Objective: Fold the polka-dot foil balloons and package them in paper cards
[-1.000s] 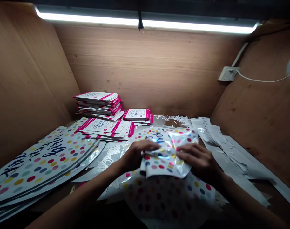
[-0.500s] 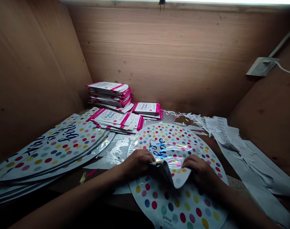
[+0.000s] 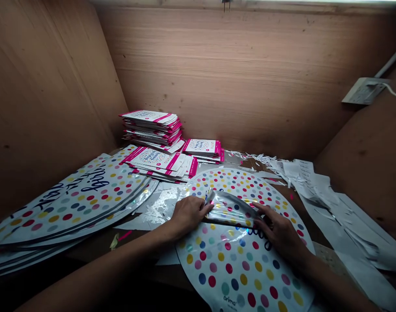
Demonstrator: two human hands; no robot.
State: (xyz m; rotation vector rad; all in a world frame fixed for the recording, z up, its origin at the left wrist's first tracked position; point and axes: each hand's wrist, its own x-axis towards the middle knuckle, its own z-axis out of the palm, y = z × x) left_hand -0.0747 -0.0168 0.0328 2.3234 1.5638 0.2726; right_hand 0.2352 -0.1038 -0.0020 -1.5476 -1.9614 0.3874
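Observation:
A round white foil balloon [image 3: 237, 264] with multicoloured dots and dark blue lettering lies flat in front of me. Across its middle is a shiny silvery folded foil piece [image 3: 232, 208]; I cannot tell whether it is a fold of this balloon or a separate one. My left hand [image 3: 189, 214] pinches the piece's left end, thumb on top. At the right end, my right hand [image 3: 277, 225] grips it between thumb and fingers. The fingers' undersides are hidden.
On the left lie several stacked dotted balloons [image 3: 87, 195]. Pink-and-white printed packets stand in a tall stack [image 3: 152, 128] and lower piles [image 3: 162, 162] at the back. White paper strips [image 3: 328, 208] and scraps litter the right. Wooden walls enclose the table; a socket [image 3: 365, 91] is on the right.
The folded dotted foil came down from a raised bundle to a lifted flap, and is now a flat silvery strip between my hands. The view has tilted downward.

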